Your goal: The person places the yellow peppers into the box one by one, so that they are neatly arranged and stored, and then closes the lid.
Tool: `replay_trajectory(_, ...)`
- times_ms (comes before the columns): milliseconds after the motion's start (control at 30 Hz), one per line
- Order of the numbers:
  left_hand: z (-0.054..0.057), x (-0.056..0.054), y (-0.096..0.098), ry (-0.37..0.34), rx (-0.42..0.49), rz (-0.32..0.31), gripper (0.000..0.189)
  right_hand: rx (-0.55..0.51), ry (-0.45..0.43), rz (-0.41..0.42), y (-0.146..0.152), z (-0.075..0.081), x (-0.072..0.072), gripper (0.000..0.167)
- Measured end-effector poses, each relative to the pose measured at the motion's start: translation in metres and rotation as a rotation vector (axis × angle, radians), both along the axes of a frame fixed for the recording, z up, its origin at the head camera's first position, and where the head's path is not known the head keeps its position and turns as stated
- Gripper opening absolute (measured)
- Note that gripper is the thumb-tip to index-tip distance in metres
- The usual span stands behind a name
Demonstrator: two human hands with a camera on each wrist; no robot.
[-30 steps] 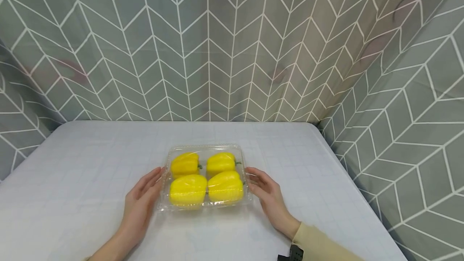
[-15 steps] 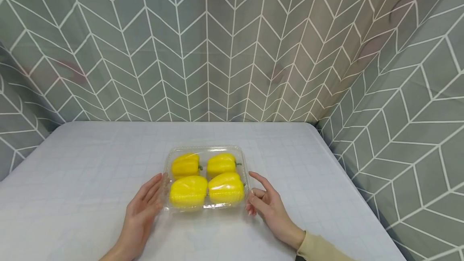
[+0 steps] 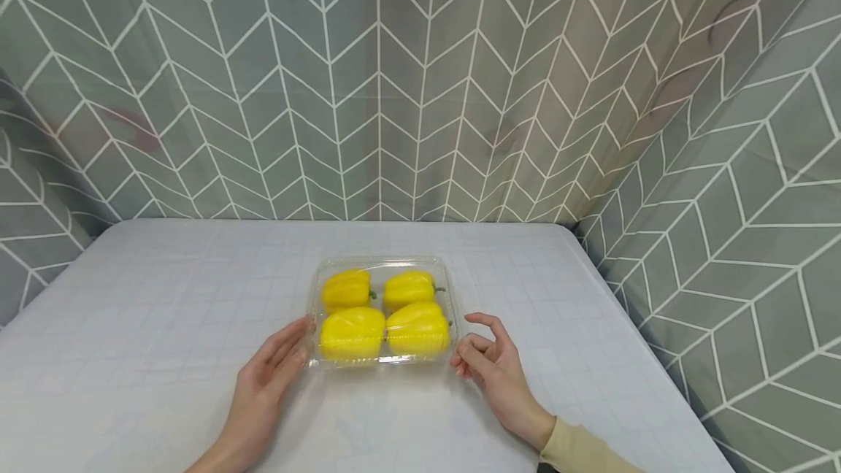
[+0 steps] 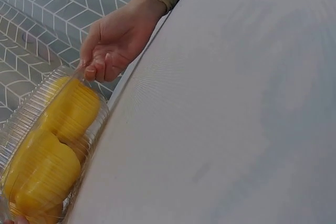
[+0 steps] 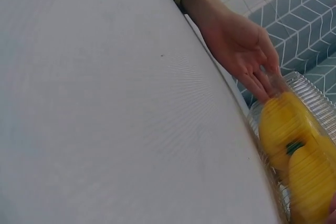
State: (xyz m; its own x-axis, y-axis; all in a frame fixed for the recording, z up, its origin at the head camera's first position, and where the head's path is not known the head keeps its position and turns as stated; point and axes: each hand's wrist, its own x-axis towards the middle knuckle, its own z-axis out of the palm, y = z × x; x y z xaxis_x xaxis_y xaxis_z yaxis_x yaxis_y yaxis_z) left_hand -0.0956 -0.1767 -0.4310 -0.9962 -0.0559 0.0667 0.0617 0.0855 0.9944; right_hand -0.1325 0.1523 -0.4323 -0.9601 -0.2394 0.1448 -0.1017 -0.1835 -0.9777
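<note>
A clear plastic clamshell container (image 3: pixel 379 363) with several yellow bell peppers (image 3: pixel 353 333) inside sits in front of me, its lid down in the head view. At its near left corner my left hand (image 3: pixel 266 385) touches the side with nearly straight fingers. The right wrist view shows those fingers (image 5: pixel 255 85) against the container's end. My right hand (image 3: pixel 502 378) pinches the near right corner between thumb and curled fingers, its index finger held away. In the left wrist view the same pinch of the right hand (image 4: pixel 115 40) is at the lid's edge.
Pale cloth covers the table (image 3: pixel 197 276). A grey curtain (image 3: pixel 401 93) with white chevron lines hangs behind it, and more patterned curtain (image 3: pixel 755 239) runs along the right side. A beige sleeve (image 3: pixel 585 451) covers my right forearm.
The container has shifted slightly right and away from me. My right hand has gone from fingers laid along the side to a pinch at the near corner. My left hand has followed rightward.
</note>
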Motion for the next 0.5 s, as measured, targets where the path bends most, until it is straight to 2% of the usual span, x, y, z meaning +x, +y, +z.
replay_trajectory(133, -0.003, -0.002, 0.002, 0.032, -0.007, 0.065, 0.047, 0.075, 0.042, -0.041, 0.003, -0.003, 0.000, 0.045)
replay_trajectory(233, -0.006, -0.004, 0.003, 0.087, -0.007, 0.099, 0.042, 0.116, 0.082, -0.084, 0.007, -0.005, 0.000, 0.042)
replay_trajectory(367, -0.007, -0.005, 0.005, 0.149, -0.028, 0.097, 0.038, 0.126, 0.129, -0.137, 0.011, -0.006, -0.001, 0.037)
replay_trajectory(500, -0.005, -0.004, 0.005, 0.179, -0.045, 0.081, 0.038, 0.118, 0.140, -0.151, 0.012, -0.006, -0.003, 0.035)
